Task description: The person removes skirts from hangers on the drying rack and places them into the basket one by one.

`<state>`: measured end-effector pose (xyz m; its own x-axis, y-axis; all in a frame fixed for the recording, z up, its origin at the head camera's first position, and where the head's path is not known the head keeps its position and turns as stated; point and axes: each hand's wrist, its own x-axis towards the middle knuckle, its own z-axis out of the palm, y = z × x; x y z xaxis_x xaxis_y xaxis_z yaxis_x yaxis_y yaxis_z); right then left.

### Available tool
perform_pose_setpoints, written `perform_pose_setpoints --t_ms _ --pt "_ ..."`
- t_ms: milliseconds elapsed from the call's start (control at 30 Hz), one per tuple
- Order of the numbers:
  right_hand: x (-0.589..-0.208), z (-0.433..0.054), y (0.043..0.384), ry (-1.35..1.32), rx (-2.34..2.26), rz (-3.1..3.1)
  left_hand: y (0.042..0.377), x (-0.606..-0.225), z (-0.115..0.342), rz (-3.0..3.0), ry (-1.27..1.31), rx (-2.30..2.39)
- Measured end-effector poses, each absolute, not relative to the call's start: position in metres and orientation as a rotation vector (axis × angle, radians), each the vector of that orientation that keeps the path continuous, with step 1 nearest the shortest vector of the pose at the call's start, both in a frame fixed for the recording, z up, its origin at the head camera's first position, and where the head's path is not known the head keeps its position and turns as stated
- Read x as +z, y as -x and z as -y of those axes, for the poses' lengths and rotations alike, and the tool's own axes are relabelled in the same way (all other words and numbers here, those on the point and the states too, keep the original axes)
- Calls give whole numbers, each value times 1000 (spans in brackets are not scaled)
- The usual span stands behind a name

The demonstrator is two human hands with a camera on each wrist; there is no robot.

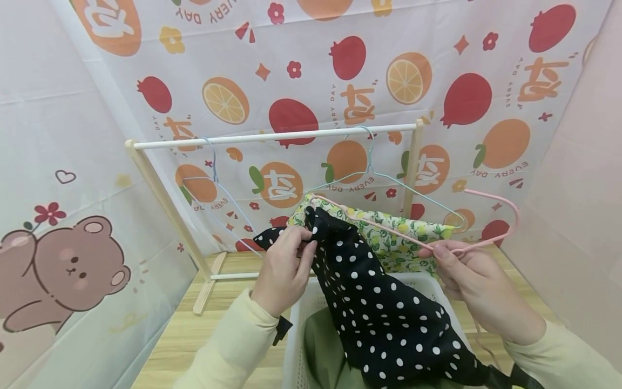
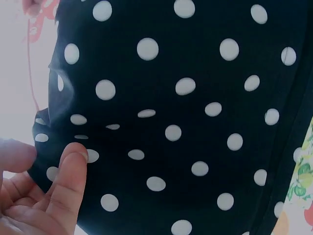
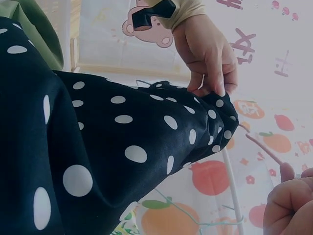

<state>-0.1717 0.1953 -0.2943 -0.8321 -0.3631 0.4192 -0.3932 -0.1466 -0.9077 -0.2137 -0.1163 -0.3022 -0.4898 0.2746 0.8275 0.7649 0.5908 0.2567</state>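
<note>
A black garment with white polka dots (image 1: pixel 369 292) hangs down over the basket in the head view. My left hand (image 1: pixel 282 270) pinches its upper end between thumb and fingers; the left wrist view shows the thumb against the dotted cloth. My right hand (image 1: pixel 478 283) grips a pink hanger (image 1: pixel 516 216) near the base of its hook. One arm of that hanger reaches left toward the pinched end. In the right wrist view the hanger's tip (image 3: pixel 243 128) meets the bunched fabric, and how far it goes inside is hidden.
Behind stands a rack with a white bar (image 1: pixel 272 136). A blue hanger (image 1: pixel 214 162) hangs at its left, and a light-blue hanger (image 1: pixel 370 156) with lemon-print cloth (image 1: pixel 403 221) at its right. Below is a white basket (image 1: pixel 293 351) with green cloth (image 1: pixel 320 346) on the wooden table (image 1: pixel 175 346).
</note>
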Motion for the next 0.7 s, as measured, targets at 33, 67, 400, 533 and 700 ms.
perform_pose_setpoints --t_ms 33,67,400,533,700 --pt "-295 -195 172 -901 2177 2038 213 -303 115 2027 835 -805" --pt "-295 -195 172 -896 2171 2040 211 -303 114 2018 846 -813" --pt "-296 -192 168 -767 1983 2153 194 -307 102 1957 1012 -904" --pt "-296 -189 169 -701 1912 2196 185 -307 97 1900 1113 -908" --pt "-298 -189 173 -665 1923 2180 174 -305 93 1824 1174 -907"
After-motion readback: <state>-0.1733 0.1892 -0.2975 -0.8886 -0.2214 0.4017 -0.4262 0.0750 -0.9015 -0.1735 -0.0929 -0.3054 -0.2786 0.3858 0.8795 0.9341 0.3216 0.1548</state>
